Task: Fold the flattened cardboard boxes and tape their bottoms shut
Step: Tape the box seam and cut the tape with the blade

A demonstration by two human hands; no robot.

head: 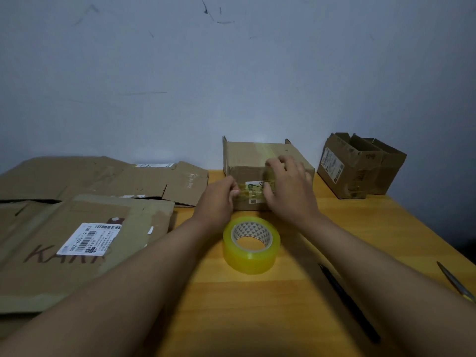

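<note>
step: taping box (257, 161) bottom, mid-tabletop | left hand (219, 199) pinching tape end at near face | right hand (288, 186) pressing flat, fingers spread | done: one box (358, 168) standing right | left: flattened boxes (85, 228) lying left

Folded cardboard box (247, 161), bottom up, yellowish tape (265, 148) across.

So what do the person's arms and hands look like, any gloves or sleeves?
Both are bare: no gloves on the left hand or right hand, and no sleeves showing on either forearm up to the picture's edge. I see no watch, rings or bracelets, though the picture is slightly blurred.
</note>
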